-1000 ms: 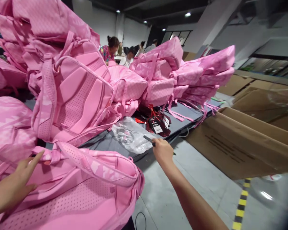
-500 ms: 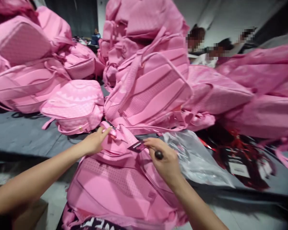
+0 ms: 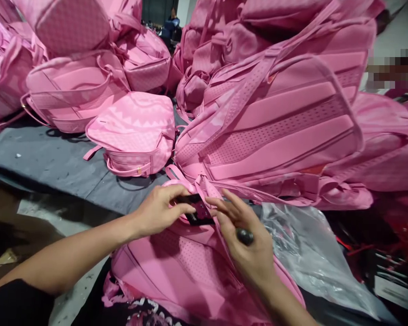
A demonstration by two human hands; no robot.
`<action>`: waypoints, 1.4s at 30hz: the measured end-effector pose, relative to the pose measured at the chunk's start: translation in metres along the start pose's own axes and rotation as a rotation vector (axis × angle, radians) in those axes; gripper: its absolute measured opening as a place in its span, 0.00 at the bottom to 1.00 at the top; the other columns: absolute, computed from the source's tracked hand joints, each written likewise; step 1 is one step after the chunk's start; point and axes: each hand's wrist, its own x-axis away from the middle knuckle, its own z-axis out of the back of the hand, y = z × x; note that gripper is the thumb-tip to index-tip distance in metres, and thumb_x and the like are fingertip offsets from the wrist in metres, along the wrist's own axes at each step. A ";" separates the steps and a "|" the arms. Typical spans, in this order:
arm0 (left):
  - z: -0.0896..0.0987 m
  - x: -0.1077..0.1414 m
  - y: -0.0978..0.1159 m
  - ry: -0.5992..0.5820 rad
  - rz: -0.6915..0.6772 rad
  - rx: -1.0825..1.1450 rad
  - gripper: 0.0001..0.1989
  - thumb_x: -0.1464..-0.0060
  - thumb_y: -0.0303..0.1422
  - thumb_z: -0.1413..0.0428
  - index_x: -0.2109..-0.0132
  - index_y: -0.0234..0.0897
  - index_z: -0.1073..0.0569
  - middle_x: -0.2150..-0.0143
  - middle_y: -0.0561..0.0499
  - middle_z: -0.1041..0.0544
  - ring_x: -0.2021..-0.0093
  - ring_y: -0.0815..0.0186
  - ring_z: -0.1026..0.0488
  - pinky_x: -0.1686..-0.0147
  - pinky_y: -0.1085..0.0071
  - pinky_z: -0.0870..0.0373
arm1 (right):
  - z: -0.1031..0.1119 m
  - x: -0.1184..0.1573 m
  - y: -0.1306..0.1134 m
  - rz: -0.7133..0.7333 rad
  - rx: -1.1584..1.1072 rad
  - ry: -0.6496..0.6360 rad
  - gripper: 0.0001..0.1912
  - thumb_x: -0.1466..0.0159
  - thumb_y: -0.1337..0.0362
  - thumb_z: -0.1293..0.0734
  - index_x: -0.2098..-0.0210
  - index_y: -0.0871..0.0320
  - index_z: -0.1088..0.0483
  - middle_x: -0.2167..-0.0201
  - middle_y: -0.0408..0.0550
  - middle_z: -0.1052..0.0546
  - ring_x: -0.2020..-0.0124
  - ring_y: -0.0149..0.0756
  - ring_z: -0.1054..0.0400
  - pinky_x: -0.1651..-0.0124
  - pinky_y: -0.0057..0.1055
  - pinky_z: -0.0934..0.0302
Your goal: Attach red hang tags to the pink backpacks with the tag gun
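A pink backpack leans against the table edge in front of me, its perforated back panel facing up. Above its top lies a black hang tag, pinched at its left side between the thumb and fingers of my left hand. My right hand has its fingertips at the tag's right edge, beside a pink strap. Tucked in that hand is a tool with a dark rounded handle end; its other end is hidden, so I cannot tell its kind.
A small pink backpack and a larger one lie on the grey-covered table, with several more piled behind. To the right are a clear plastic bag and a bunch of black tags with red strings.
My left hand has moved from the backpack's top handle to the black tag and taken hold of it. My right hand stays by the tag. The view has turned left and come closer.
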 end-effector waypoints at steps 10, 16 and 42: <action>0.017 0.051 -0.045 0.113 -0.036 -0.555 0.32 0.41 0.43 0.42 0.34 0.40 0.40 0.30 0.37 0.44 0.29 0.49 0.48 0.35 0.45 0.43 | -0.002 -0.016 0.036 -0.020 0.246 -0.082 0.08 0.35 0.66 0.36 0.65 0.56 0.23 0.65 0.49 0.20 0.63 0.37 0.25 0.58 0.32 0.31; -0.002 0.088 -0.081 0.133 -0.053 -0.561 0.27 0.36 0.33 0.49 0.32 0.44 0.44 0.30 0.40 0.42 0.30 0.55 0.44 0.34 0.53 0.38 | -0.030 -0.028 0.028 -0.209 0.580 -0.740 0.14 0.40 0.76 0.37 0.65 0.54 0.22 0.66 0.45 0.19 0.64 0.35 0.26 0.65 0.26 0.41; -0.003 0.077 -0.081 0.160 0.246 -0.400 0.34 0.41 0.35 0.43 0.31 0.41 0.46 0.37 0.42 0.30 0.40 0.55 0.28 0.45 0.60 0.28 | -0.056 -0.046 0.016 0.219 0.846 -0.984 0.08 0.33 0.68 0.36 0.56 0.60 0.27 0.61 0.53 0.22 0.67 0.41 0.25 0.73 0.30 0.48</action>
